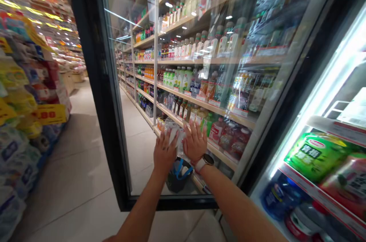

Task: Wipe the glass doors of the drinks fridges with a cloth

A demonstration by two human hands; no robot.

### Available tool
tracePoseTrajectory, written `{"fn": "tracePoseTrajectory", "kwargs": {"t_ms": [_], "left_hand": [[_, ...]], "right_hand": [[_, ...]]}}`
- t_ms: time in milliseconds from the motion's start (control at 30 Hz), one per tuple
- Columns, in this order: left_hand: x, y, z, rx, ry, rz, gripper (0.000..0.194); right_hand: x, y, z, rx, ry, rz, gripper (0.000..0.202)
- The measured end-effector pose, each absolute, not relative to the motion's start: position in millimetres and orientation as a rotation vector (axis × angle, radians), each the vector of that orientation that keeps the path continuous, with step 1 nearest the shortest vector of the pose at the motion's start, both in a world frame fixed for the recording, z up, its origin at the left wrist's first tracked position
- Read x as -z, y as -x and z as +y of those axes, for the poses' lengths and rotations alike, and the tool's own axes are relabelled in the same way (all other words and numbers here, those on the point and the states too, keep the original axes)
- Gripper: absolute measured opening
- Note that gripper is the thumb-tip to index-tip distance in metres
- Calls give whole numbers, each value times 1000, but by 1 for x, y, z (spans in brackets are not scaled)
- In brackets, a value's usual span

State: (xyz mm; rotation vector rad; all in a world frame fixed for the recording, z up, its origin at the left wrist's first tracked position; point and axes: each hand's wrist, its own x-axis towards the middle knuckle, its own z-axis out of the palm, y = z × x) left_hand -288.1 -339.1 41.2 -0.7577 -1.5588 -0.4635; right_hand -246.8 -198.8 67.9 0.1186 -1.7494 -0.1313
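In front of me stands a glass fridge door (143,120) in a black frame, swung open. My left hand (166,152) is raised to the lower part of the pane, its fingers stretched upward. Just to its right, my right hand (196,143) lies against the pane with the fingers spread. A watch (206,161) with a pale strap is on the right wrist. Between the hands and by the left fingertips is a whitish, partly see-through patch (173,134). I cannot make out whether it is a cloth, a wrapping or something behind the glass.
Drink bottles (187,78) line long shelves beyond the pane. A dark basket (179,177) with blue handles shows low through the glass. On the right, the lit fridge holds a green pack (316,154). Stacked goods (23,120) border the tiled floor (82,150) on the left.
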Motion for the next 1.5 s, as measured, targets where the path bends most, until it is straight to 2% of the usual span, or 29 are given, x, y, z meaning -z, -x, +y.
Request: {"fn": "tracePoseTrajectory", "kwargs": {"t_ms": [267, 600, 733, 967, 1167, 1333, 1500], "left_hand": [[-53, 312, -398, 810, 376, -1564, 56], [-36, 278, -307, 711, 620, -1534, 49], [-29, 277, -297, 601, 666, -1512, 46], [-42, 300, -352, 469, 698, -1548, 53], [-60, 310, -401, 762, 311, -1605, 53], [-59, 300, -373, 884, 320, -1542, 51], [-40, 283, -318, 787, 510, -1540, 54]], "right_hand": [[-69, 245, -197, 136, -143, -1724, 58], [-65, 247, -193, 167, -120, -1731, 62], [-64, 250, -191, 180, -128, -1725, 63], [-66, 247, -194, 199, -112, -1750, 59], [-65, 245, -195, 171, -115, -1726, 57], [-67, 241, -196, 151, -130, -1740, 58], [-68, 243, -197, 155, -121, -1770, 59]]}}
